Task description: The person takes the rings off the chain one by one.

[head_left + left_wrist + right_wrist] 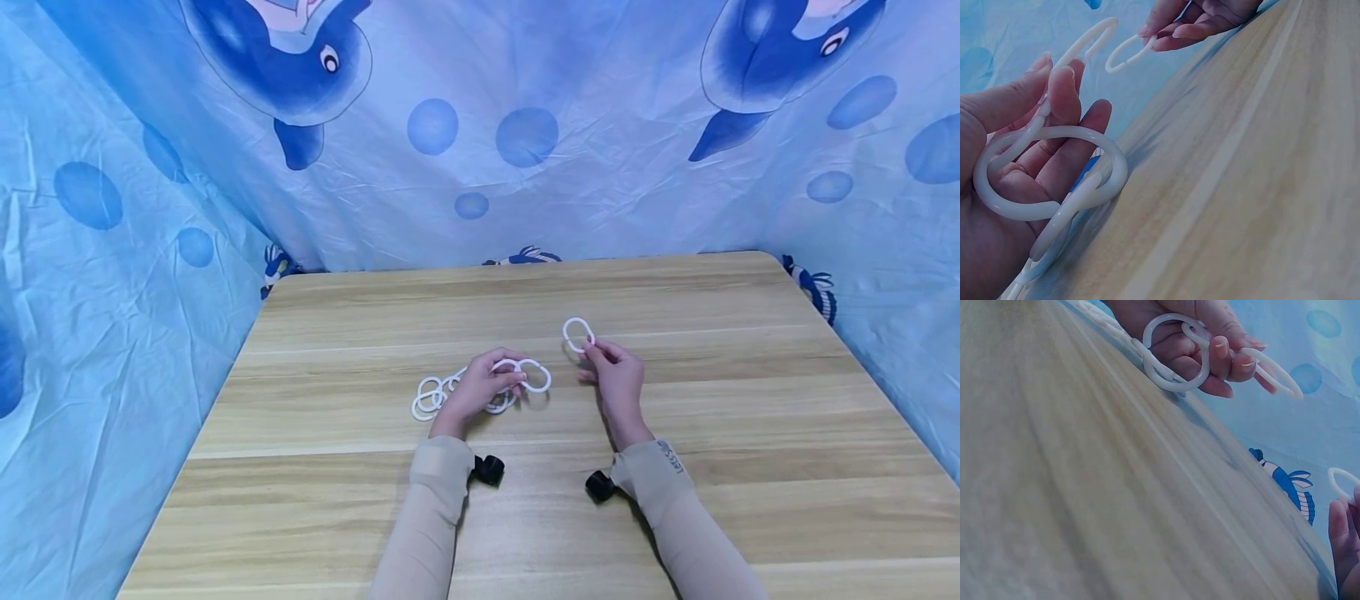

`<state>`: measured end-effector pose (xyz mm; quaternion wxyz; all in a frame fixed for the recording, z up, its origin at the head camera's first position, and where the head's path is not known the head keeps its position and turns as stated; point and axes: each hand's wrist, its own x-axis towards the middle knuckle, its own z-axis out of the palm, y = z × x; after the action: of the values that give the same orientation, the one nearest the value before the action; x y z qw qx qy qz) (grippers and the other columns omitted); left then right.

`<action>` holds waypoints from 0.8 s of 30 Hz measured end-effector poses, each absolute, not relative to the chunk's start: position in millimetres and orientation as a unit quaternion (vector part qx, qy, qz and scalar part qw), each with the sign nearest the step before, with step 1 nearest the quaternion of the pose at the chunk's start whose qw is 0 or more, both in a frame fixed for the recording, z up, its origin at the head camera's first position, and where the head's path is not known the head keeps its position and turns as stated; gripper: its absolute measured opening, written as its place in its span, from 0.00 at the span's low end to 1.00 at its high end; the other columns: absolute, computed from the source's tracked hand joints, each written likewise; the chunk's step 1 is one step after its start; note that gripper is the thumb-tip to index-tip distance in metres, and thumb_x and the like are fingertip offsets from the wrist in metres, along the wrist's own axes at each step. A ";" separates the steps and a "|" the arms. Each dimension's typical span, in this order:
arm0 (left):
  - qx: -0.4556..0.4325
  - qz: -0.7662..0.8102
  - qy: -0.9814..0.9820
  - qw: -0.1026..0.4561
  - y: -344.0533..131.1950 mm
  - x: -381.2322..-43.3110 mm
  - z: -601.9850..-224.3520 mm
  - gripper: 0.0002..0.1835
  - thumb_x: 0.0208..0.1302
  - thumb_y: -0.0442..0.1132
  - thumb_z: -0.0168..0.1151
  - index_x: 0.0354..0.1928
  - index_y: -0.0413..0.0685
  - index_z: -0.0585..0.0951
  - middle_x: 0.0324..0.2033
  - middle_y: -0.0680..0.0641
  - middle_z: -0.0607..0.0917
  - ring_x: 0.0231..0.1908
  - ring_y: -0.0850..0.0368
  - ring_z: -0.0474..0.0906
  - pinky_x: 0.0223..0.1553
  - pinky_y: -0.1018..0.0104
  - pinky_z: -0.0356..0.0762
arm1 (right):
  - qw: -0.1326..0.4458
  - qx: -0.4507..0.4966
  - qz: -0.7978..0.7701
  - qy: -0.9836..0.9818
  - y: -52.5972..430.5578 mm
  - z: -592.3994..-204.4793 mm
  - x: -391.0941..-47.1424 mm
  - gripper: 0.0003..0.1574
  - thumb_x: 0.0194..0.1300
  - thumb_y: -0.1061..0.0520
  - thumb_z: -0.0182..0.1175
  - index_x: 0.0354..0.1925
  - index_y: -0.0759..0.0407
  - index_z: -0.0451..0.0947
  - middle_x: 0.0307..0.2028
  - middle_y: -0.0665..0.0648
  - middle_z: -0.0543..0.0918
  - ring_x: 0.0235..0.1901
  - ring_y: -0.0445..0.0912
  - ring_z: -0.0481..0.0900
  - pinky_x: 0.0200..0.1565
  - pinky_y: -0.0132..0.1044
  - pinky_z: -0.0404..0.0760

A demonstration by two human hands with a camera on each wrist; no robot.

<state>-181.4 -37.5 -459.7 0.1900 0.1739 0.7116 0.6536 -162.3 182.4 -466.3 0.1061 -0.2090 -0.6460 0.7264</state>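
While the left hand (478, 387) pinches the end link (548, 377) of a white chain (439, 398) mid-frame in the head view, we mark the right hand (621, 385) pinching a loose link (566, 333) by its lower-right end. Loose link: upper right of the end link, apart, long axis slanting upper-left to lower-right; right hand nearer. Left wrist: we see the end link pointing upper right. Right wrist: we get the loose link cropped at the right edge.

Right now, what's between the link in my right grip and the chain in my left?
In the head view, only bare tabletop shows between the white link and the chain.
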 end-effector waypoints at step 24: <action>0.170 0.655 0.709 0.199 -37.5 -181.6 -462.1 0.18 0.65 0.27 0.59 0.57 0.35 0.75 0.35 0.38 0.85 0.27 0.64 0.80 0.34 0.73 0.82 | 0.105 -0.229 0.705 -0.663 182.0 -466.6 -161.8 0.18 0.64 0.61 0.63 0.52 0.66 0.79 0.33 0.50 0.84 0.29 0.36 0.84 0.32 0.30 0.87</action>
<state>-181.6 -37.5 -462.1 0.1989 0.1697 0.7090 0.6550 -161.8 182.0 -466.6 0.1049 -0.2292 -0.6626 0.7053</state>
